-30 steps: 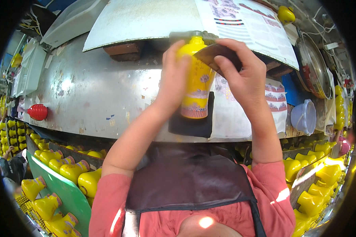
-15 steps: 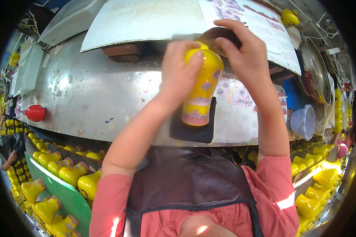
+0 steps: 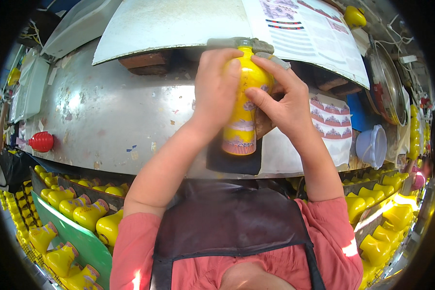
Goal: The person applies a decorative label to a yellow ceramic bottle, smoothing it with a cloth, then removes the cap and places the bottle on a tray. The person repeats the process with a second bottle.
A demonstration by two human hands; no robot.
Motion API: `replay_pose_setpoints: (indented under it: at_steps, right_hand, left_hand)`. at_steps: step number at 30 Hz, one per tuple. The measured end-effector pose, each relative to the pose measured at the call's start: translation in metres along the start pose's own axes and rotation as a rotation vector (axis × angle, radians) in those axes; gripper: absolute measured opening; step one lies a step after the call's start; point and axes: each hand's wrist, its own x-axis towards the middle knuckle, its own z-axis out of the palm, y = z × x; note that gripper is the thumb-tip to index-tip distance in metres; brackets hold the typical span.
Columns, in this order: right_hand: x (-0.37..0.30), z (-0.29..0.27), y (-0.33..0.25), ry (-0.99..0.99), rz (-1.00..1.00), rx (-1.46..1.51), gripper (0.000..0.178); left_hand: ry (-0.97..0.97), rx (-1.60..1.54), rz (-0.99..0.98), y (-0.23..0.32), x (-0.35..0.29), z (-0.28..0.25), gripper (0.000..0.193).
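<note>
A glossy yellow vase (image 3: 245,116) with purple floral decals and a patterned base band lies with its neck pointing away, its base over a black cloth pad (image 3: 234,163). My left hand (image 3: 217,89) is closed on the vase's left side near the shoulder, thumb on top. On its right side, my right hand (image 3: 285,99) presses its thumb and forefinger against the body. A thin brown flat piece (image 3: 264,124) shows under that hand beside the vase, mostly hidden by the fingers. Grey cloth (image 3: 275,60) lies beyond the neck.
A white board (image 3: 179,24) on bricks (image 3: 145,64) carries printed decal sheets (image 3: 295,29). More decals (image 3: 331,118) lie at the right. A red bottle (image 3: 42,141) stands left, a pale bucket (image 3: 371,146) right. Many yellow vases (image 3: 89,215) fill racks below the metal table (image 3: 106,111).
My right hand has come down from above the neck onto the vase's right side, bringing the brown piece along. My left hand stays on the vase.
</note>
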Motion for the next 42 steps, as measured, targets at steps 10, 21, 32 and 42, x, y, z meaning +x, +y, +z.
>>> replay_pose_setpoints:
  at_steps: [10, 21, 32, 42]
  right_hand:
    - [0.003, 0.001, 0.000, 0.015, 0.001, 0.071, 0.057]
    - [0.021, -0.010, -0.022, -0.071, 0.237, 0.078, 0.055]
    - [0.025, -0.004, -0.024, -0.050, 0.215, -0.072, 0.055]
    - [0.017, -0.007, -0.012, -0.038, -0.400, -0.291, 0.032]
  left_hand:
    - [0.003, 0.092, -0.072, 0.007, 0.005, 0.003, 0.027]
    - [0.048, -0.208, -0.195, 0.004, -0.002, 0.007, 0.030]
    - [0.055, -0.095, -0.064, 0.003, -0.003, 0.005, 0.029]
    - [0.047, -0.199, 0.026, -0.009, -0.022, 0.008, 0.043]
